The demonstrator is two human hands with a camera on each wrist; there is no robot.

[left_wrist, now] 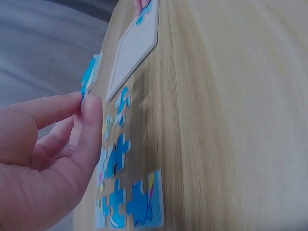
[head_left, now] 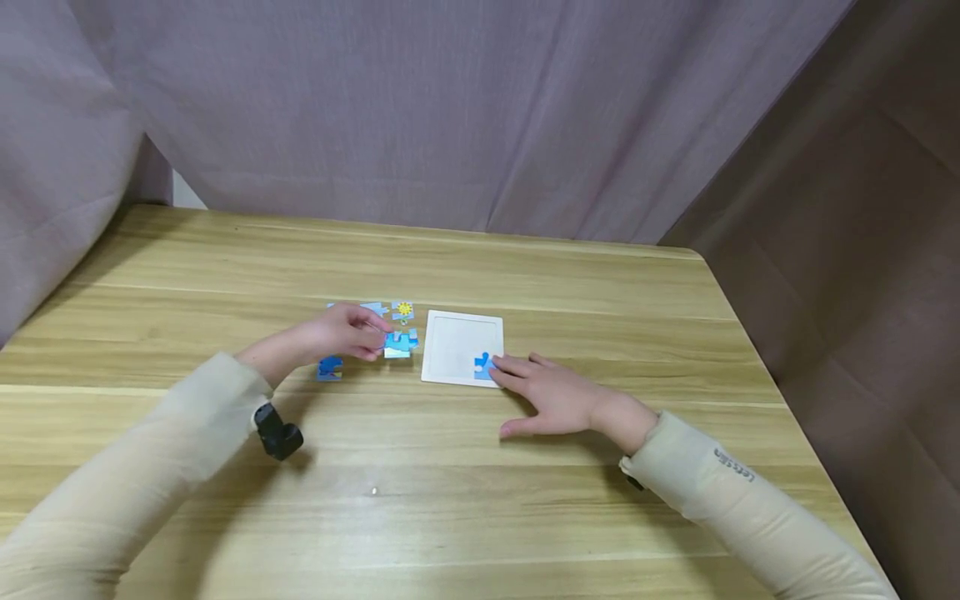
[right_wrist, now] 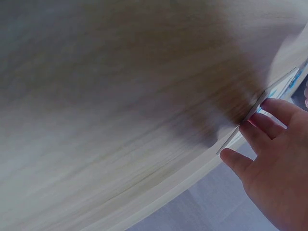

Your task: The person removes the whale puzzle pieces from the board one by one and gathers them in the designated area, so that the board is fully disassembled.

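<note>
My left hand pinches a blue jigsaw puzzle piece between thumb and finger, raised above the table in the left wrist view. Just right of it lies a square white puzzle tray. One blue puzzle piece sits in the tray's near right corner. The fingers of my right hand are extended and rest on that corner, partly covering the piece. In the right wrist view, the right hand touches the tray's edge with spread fingers.
Several loose puzzle pieces lie left of the tray, partly hidden by the left hand, including a sun piece and a dark blue piece. The wooden table ends at a curtain behind.
</note>
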